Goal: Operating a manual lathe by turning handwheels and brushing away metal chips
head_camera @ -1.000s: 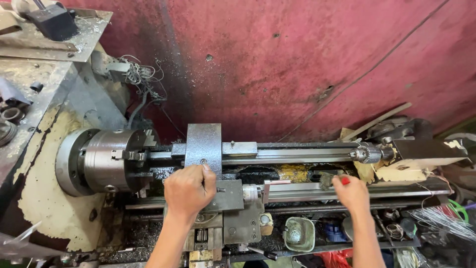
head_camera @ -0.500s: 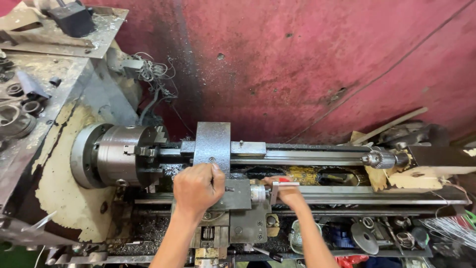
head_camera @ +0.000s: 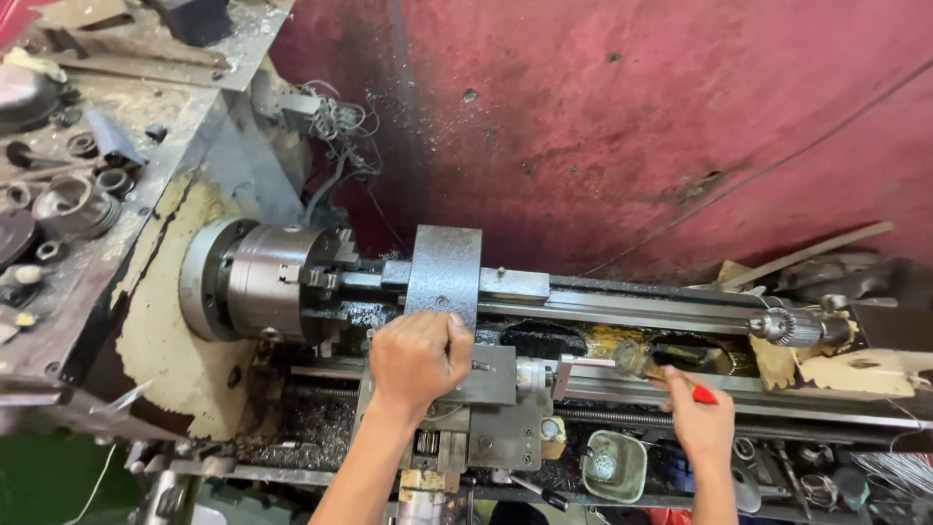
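Observation:
A small metal lathe lies across the view, with its round chuck (head_camera: 255, 280) at the left and a grey upright guard plate (head_camera: 444, 264) on the carriage. My left hand (head_camera: 419, 356) is closed over the tool post (head_camera: 492, 374) just below that plate. My right hand (head_camera: 698, 420) grips a red-handled brush (head_camera: 653, 368) whose dirty bristles rest on the bed rails (head_camera: 641, 316). A drill chuck (head_camera: 786, 327) on the tailstock points left along the bed at the right.
A red wall (head_camera: 632, 126) rises behind the lathe. Rings, bearings and metal parts (head_camera: 68, 194) litter the headstock top at the left. A small green cup (head_camera: 613, 465) sits below the bed, with loose wires (head_camera: 330, 122) above the chuck and scraps at the right.
My right hand moved left from the tailstock end toward the carriage, then back right a little with the brush on the bed. My left hand stayed on the tool post. The view shifted right.

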